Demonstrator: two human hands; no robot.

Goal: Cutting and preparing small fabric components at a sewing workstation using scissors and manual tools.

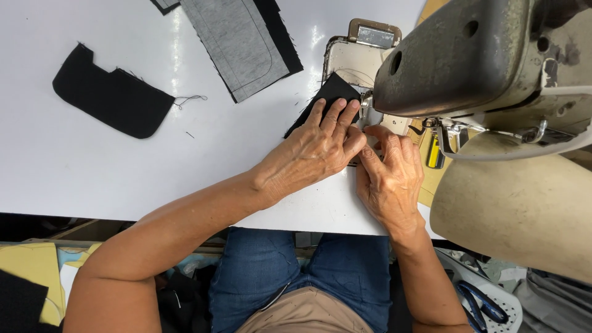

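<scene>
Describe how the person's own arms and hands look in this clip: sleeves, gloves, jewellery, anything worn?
Both arms are bare to above the elbow, with no sleeves in view. The left hand and right hand are bare too: no gloves, rings, watch or bracelets visible. Fingernails are short and unpainted. Below the arms, blue denim trousers and a tan top's hem show.

Fabric piece [330, 92] under both hands [351, 154] — sewing machine [487, 55] right.

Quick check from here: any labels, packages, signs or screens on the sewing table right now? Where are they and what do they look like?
Yellow tag: under the sewing machine head, right of the right hand; narrow, upright, yellow with dark marks.
No packages, signs or screens show.
Left hand rests on black fabric, no label on it.
</scene>
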